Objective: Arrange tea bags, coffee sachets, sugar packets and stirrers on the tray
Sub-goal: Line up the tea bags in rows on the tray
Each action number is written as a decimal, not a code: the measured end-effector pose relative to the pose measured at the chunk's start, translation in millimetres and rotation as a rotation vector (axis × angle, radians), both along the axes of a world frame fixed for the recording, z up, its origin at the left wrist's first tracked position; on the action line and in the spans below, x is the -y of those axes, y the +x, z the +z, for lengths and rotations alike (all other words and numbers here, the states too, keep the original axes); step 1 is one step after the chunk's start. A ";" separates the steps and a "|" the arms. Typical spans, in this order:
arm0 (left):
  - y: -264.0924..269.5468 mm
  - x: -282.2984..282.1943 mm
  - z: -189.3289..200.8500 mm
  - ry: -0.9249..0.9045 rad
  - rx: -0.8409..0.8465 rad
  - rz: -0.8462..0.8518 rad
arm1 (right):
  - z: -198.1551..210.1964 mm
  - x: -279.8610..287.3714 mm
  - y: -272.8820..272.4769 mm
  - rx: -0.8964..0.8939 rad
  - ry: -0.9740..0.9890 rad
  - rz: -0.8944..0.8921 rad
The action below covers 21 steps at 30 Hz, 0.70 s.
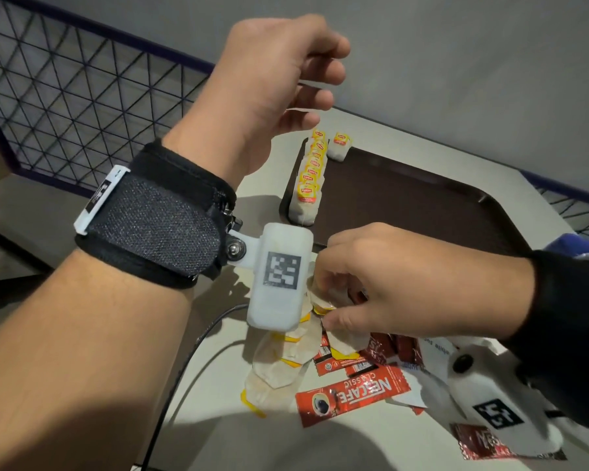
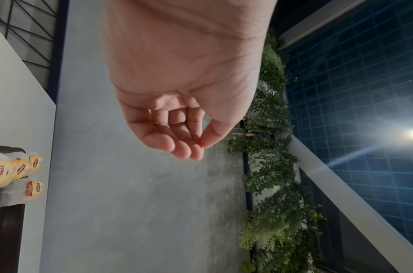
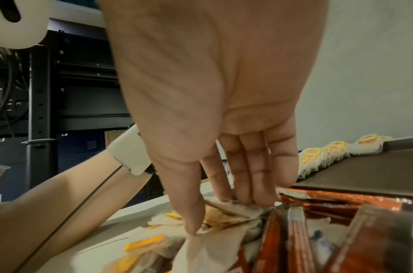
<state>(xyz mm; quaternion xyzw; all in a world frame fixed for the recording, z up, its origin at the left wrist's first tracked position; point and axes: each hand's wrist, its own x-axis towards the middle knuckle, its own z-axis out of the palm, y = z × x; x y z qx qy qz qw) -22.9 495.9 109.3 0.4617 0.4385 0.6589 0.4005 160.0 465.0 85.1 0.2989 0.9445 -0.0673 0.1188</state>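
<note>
A dark brown tray (image 1: 422,205) sits on a pale table (image 1: 218,436). Along the tray's left edge a row of Lipton tea bags (image 1: 309,178) lies in a neat line, each with a yellow tag on top. One more tea bag (image 1: 340,146) lies by itself at the tray's far corner, just beside the end of the row.

In front of the tray, on the table, there is a messy pile. It has loose tea bags (image 1: 279,362) with yellow tags and red Nescafe coffee sachets (image 1: 351,396) all mixed up. Some white packets (image 1: 432,355) peek out on the right, partly hidden under the wrist camera.

The right hand (image 1: 398,283) reaches down into the pile. Its fingers (image 3: 242,175) and thumb pinch the paper of a tea bag (image 3: 228,214) at the top of the heap.

The left hand (image 1: 272,83) is up in the air, above the far end of the tea bag row. Its fingers (image 2: 177,144) are loosely curled, with the thumb close to the fingertips. It holds nothing.

A black cable (image 1: 184,362) runs across the table under the left arm. A wire grid fence (image 1: 65,90) stands behind the table.
</note>
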 end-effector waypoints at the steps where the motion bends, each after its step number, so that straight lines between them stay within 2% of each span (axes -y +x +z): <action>1: 0.0 0.1 0.2 0.002 0.001 0.000 | -0.1 -2.6 -0.2 -0.019 -0.014 -0.010; 5: -1.1 -0.6 0.1 0.004 0.005 0.000 | -2.6 -8.2 1.2 -0.038 -0.030 -0.024; 10: -1.8 -1.7 -0.5 0.001 -0.003 -0.001 | -10.1 -5.2 1.2 0.002 0.066 0.038; 17: -0.7 -4.0 -2.0 -0.016 -0.020 0.007 | -12.1 -3.8 1.9 -0.030 0.150 0.076; 21: -1.1 -5.0 -2.6 -0.012 -0.022 -0.010 | 1.4 -15.3 8.3 -0.148 0.158 0.055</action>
